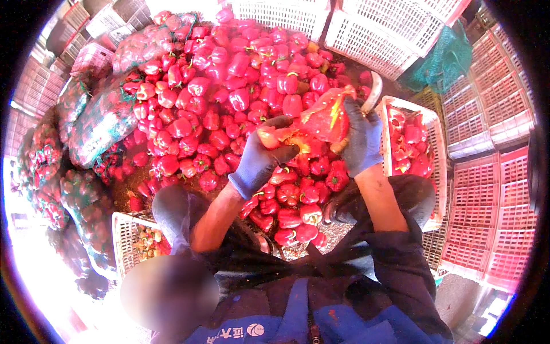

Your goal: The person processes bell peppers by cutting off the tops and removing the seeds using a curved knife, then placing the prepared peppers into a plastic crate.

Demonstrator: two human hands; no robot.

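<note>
A cut-open red bell pepper (325,121), its pale ribs and yellowish seeds showing, is held between my hands above a large heap of whole red bell peppers (229,74). My left hand (259,155), in a blue and black glove, is closed on the pepper's left, seedy side. My right hand (362,137), gloved alike, grips its right side. A knife (374,92) with a pale curved blade sticks up from the right hand; its handle is hidden in the palm.
Cut pepper pieces fill a pale crate (441,166) beside my right knee. At my left knee, another crate (119,238) holds cores and stems. Net sacks of peppers (100,123) lie at the left. Stacked crates (472,218) stand right and behind; green netting (444,60) hangs there.
</note>
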